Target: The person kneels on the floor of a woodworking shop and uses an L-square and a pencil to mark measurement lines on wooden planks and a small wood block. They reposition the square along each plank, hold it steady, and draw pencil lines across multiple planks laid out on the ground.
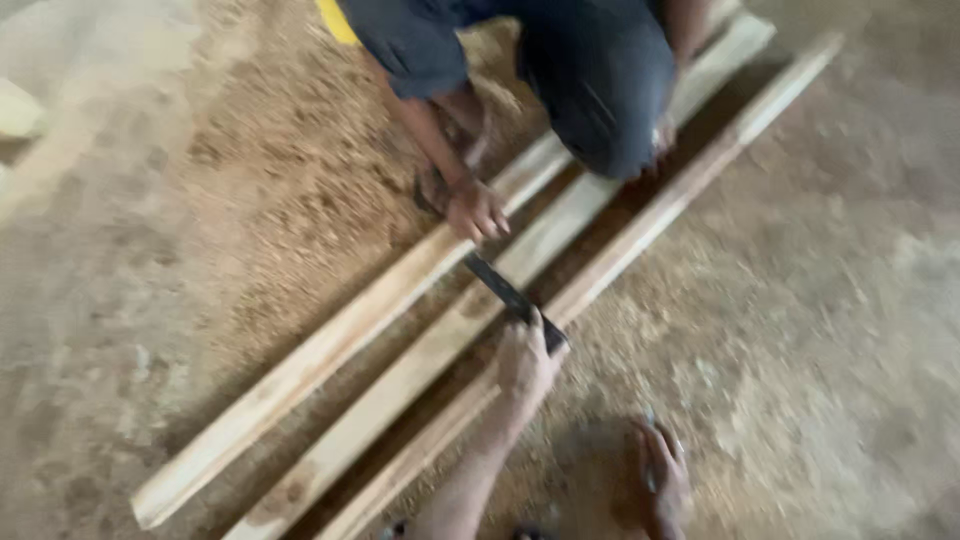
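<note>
Three long pale wooden planks (400, 370) lie side by side on a sawdust-covered floor, running diagonally from lower left to upper right. A dark flat ruler-like tool (505, 292) lies across the middle plank. My left hand (525, 365) grips its near end, over the nearest plank. Another person's hand (478, 210) presses on the tool's far end, at the farthest plank. My right hand (662, 478) rests low by the floor to the right of the planks. It is blurred, and something thin may be in its fingers.
The other person (590, 70) squats at the top in dark trousers, with a knee over the planks. Loose sawdust (300, 150) covers the floor left of the planks. Bare dusty ground (850, 300) spreads to the right. A pale object (18, 110) sits at the left edge.
</note>
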